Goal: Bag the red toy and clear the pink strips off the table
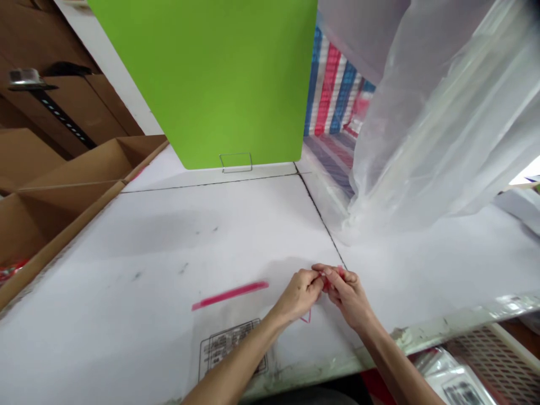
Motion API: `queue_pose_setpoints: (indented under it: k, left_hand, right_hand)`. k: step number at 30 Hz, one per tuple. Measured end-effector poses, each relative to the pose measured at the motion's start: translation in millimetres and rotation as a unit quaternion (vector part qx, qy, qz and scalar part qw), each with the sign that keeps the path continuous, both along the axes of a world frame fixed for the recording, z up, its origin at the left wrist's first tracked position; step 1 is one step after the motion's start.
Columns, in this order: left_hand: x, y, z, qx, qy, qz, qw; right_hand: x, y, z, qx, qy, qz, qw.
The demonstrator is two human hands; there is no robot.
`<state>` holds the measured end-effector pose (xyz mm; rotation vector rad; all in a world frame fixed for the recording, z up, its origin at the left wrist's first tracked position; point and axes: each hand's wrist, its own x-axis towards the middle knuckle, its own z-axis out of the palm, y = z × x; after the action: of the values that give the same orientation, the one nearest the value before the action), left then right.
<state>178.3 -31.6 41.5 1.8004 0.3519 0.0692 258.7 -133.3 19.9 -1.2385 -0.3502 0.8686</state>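
The grip of left hand (301,291) and right hand (348,293) pinches small pink film (341,271) beside clear printed plastic bag (230,332); uneven pulling may tear it.

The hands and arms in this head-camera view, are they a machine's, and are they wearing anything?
They're a person's: the left hand and right hand are ungloved, with ordinary fingers. The slim left forearm and right forearm show no sleeves, cables, watch or clear markings. Any small ring would be hard to make out.
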Motion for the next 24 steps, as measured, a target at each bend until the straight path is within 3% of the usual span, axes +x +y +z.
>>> queue_pose_setpoints:
  k: [7,10,13,18,21,24]
  left_hand:
    - [-7,2,7.8,-0.166,0.054,-0.026,0.984]
    - [-11,8,9.1,-0.211,0.063,0.008,0.975]
    - [-10,14,6.5,-0.256,0.04,0.089,0.962]
    - [1,15,-0.7,-0.307,-0.028,0.237,0.921]
    - [4,12,-2.8,-0.32,-0.07,0.29,0.899]
    - [2,12,-2.8,-0.323,-0.1,0.322,0.884]
  right_hand:
    - [1,2,5.6,0.021,0.059,-0.053,0.997]
    - [10,-2,8.9,0.039,0.097,-0.125,0.987]
    - [14,-9,11.7,0.034,0.116,-0.146,0.982]
    - [-11,-7,10.7,-0.048,0.055,-0.037,0.997]
    - [-29,4,7.1,-0.08,-0.018,0.068,0.994]
    - [-36,12,-0.3,-0.08,-0.107,0.116,0.984]
